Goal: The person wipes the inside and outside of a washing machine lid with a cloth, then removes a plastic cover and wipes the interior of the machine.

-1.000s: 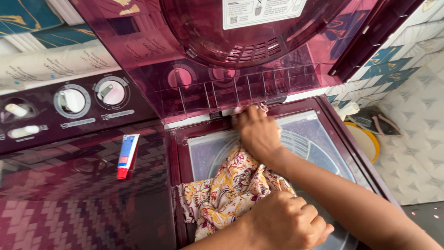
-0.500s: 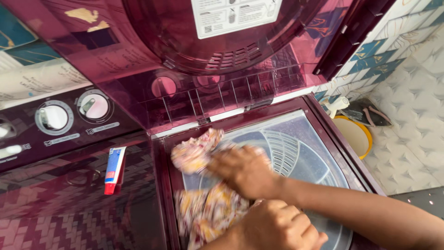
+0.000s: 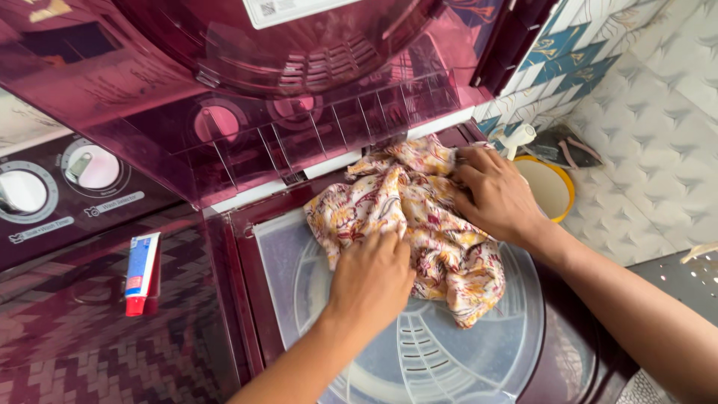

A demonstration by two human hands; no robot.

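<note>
A cream cloth with a red and yellow flower print (image 3: 419, 217) lies bunched on the clear inner lid (image 3: 456, 352) of a maroon washing machine's right tub. My left hand (image 3: 372, 283) presses down on the cloth's near edge, fingers curled into the fabric. My right hand (image 3: 492, 196) grips the cloth's far right side, close to the back rim. The raised maroon see-through lid (image 3: 299, 97) stands open above and behind both hands.
A small red, white and blue tube (image 3: 141, 272) lies on the machine's closed left lid. Two round dials (image 3: 90, 166) sit on the control panel at left. A yellow-rimmed bucket (image 3: 551, 187) stands by the patterned tiled wall at right.
The cloth has come up from the near left of the tub and now lies spread at the back right of the inner lid. My right hand moved right with it; my left hand came forward onto it.
</note>
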